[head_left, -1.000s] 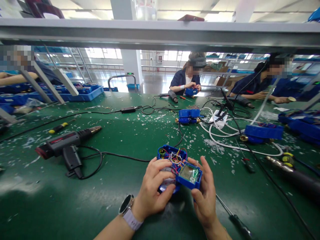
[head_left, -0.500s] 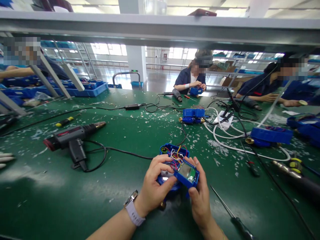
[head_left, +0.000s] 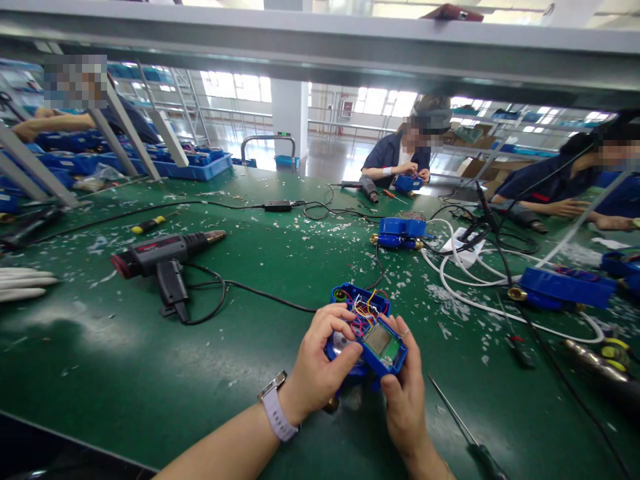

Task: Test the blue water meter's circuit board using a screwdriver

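Note:
My right hand [head_left: 407, 393] grips a small blue display housing [head_left: 384, 347] by its right side and lower corner; a grey screen and green circuit board show in it. My left hand [head_left: 323, 363] is closed, thumb and bent fingers at the housing's left edge and on a bundle of thin coloured wires [head_left: 367, 308]. These wires run into an open blue meter body [head_left: 337, 289], which rests on the table behind and below the housing. My left hand covers part of its round face. A brass pipe end [head_left: 331, 404] sticks out beneath the left wrist.
A heat gun [head_left: 167, 260] lies to the left, near a yellow-black screwdriver [head_left: 148, 225] and white gloves [head_left: 25, 285]. Right of my hands lies a long screwdriver [head_left: 467, 437]. More blue meters [head_left: 400, 233], cables and plastic scraps cover the green table [head_left: 240, 373]. Co-workers [head_left: 400, 157] sit opposite.
The view has swung left, so the scene sits further right. The display housing is tipped so that more of its screen and board shows. Both hands keep nearly the same hold.

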`<state>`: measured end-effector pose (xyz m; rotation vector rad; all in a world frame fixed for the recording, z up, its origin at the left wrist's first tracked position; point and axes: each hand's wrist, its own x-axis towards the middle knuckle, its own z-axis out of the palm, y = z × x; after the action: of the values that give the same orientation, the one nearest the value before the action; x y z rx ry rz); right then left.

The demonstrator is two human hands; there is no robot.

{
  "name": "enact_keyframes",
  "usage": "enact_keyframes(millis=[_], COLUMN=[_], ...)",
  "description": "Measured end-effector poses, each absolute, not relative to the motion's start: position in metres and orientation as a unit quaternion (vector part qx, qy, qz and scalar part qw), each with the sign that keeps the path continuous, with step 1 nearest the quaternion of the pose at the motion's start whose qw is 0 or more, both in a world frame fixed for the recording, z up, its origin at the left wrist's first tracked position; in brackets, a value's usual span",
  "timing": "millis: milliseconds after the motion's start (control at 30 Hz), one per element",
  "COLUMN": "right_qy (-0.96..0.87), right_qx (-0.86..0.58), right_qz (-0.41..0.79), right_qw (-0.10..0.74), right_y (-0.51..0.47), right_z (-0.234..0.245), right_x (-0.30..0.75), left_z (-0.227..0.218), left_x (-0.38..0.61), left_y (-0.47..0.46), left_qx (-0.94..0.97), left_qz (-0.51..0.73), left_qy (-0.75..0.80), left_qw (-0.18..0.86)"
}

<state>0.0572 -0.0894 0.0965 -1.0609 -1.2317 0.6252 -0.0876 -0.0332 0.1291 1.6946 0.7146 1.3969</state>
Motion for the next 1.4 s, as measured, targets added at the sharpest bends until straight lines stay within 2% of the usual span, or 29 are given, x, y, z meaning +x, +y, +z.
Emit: enact_keyframes(millis=[267,467,667,800,967,1200,1400], right_qy=[-0.53,-0.493,-0.381,-0.271,-0.19,-0.209,-0.272], right_qx=[-0.472,-0.46,-0.424,-0.45,-0.473,-0.45,-0.43], right_qz=[0.285,0.31,0.36,0.39,0.479,0.506,0.533], right_qw=[0.644,0.67,0.738,0.756,0.715,0.706,0.677], right_y=[-0.089,-0.089,-0.083,-0.078,-0.074,-0.073,-0.077], right_z=[0.096,0.099,0.107,0.114,0.115,0.113,0.113], right_x=[0.059,0.067,0.075,0.082,0.086,0.082,0.081], left_z=[0.13,0.125,0.119,0.117,0.115,0.112,0.107], left_x=[-0.089,-0.09,-0.09,-0.091,-0.092,-0.097,-0.113], left_y=[-0.036,-0.038,-0.034,-0.031,-0.025,-0.015,0.009], left_qx=[0.694,0.764,0.813,0.822,0.815,0.816,0.778], left_qz=[0.546,0.505,0.457,0.451,0.462,0.455,0.447], left_qy=[0.288,0.268,0.286,0.289,0.286,0.275,0.324], left_qw=[0.37,0.299,0.221,0.195,0.202,0.228,0.3])
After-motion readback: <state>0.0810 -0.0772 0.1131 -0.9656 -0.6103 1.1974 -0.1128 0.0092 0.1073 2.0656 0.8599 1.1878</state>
